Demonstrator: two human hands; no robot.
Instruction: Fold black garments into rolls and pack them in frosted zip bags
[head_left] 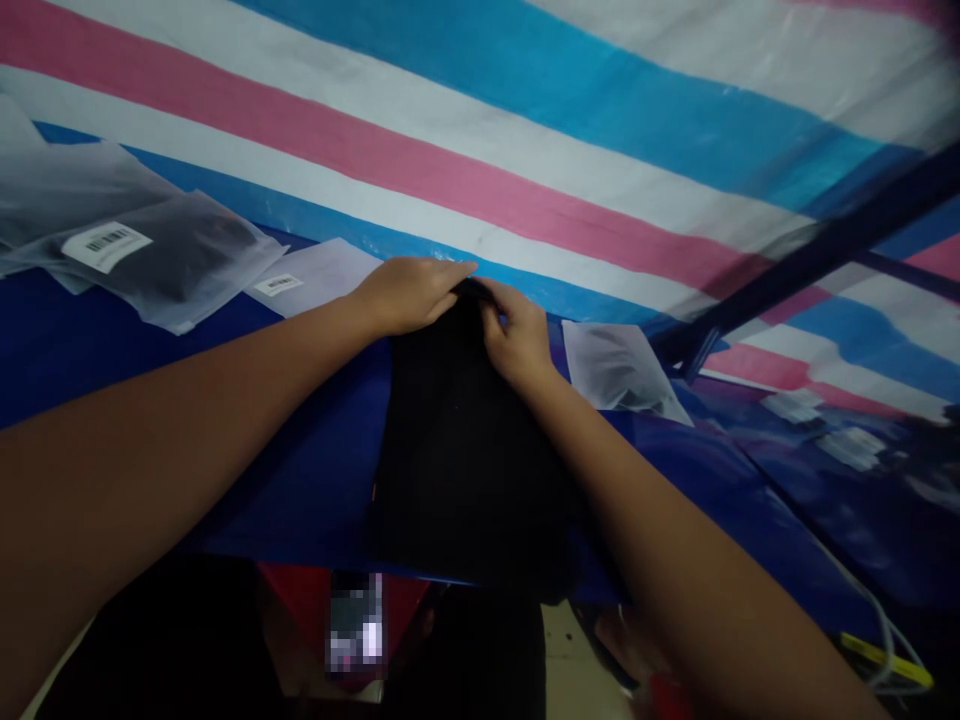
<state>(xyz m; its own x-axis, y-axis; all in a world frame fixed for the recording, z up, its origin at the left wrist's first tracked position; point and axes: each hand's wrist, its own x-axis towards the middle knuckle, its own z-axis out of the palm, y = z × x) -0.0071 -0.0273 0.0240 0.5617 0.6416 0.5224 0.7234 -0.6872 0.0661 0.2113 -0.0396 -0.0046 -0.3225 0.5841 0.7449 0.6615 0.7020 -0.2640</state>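
Observation:
A piece of black cloth, perhaps a folded garment, lies on the blue table surface and hangs a little over its near edge. My left hand pinches the cloth's far end from the left. From the right, my right hand grips the same far end, its thumb and fingers closed round the fabric. Both hands are close together, with the far edge slightly raised between them. How the cloth is folded is too dark to make out.
Frosted plastic bags with barcode labels lie at the left, some with dark contents. Another frosted bag lies right of my hands. A striped tarp stands behind, with a dark frame bar. A yellow item sits lower right.

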